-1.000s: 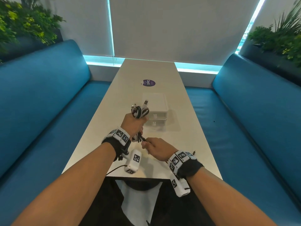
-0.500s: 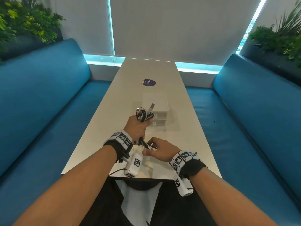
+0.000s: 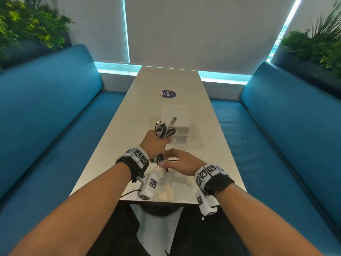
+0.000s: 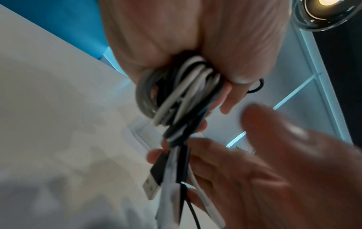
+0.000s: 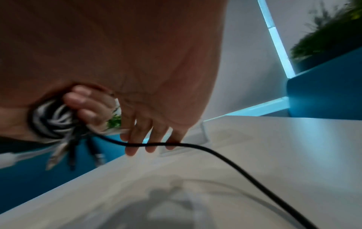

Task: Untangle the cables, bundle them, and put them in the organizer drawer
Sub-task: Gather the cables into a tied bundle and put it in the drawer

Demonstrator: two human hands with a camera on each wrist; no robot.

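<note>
**Cable bundle gripped above the table**

The left hand is clenched round a folded bundle of black, white and grey cables, held upright above the long white table. Plug ends stick out above the fist, and more plugs hang below it. The right hand sits just beside the lower ends with its fingers loosely spread and released; a thin black cable crosses in front of them. The clear plastic organizer drawer box stands on the table just behind the bundle.
</note>
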